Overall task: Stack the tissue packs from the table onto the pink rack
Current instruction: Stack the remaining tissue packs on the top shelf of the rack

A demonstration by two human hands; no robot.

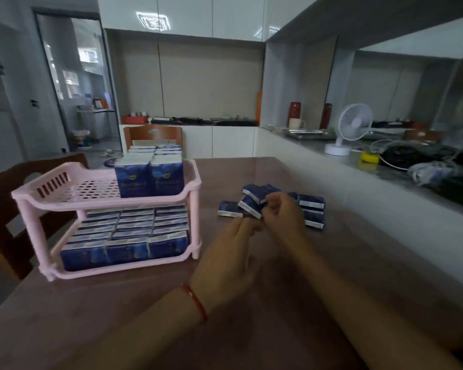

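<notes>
The right hand (282,214) pinches a blue tissue pack (250,206) at the near side of the loose pile of tissue packs (309,206), which lies toward the desk's (145,316) far right edge. The left hand (230,256), just nearer than the pile, reaches its fingers up to the same pack; whether they grip it I cannot tell. The pink rack (104,201) stands toward the desk's left edge, its lower shelf full of packs, its upper shelf holding two rows at its right end.
</notes>
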